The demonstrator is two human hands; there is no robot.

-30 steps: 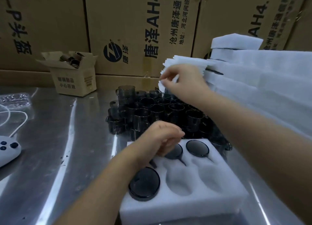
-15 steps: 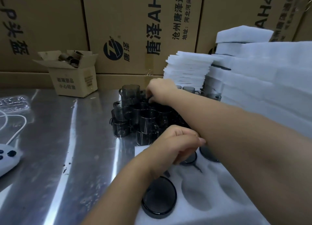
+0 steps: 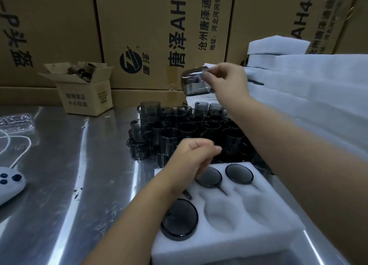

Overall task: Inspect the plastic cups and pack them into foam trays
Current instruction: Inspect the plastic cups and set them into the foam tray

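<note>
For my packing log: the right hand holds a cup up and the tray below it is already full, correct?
Not quite: the head view shows the tray with empty pockets, so it is not full. The right hand does hold a cup up.

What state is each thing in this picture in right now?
Smoky grey plastic cup: in the air, tipped sideways, held by the right grip.
Left grip: fingers curled, nothing visible inside.
White foam tray: three dark cups seated, two pockets empty.
Cluster of loose grey cups: upright, unpacked.
Small cardboard box: flaps open.
</note>
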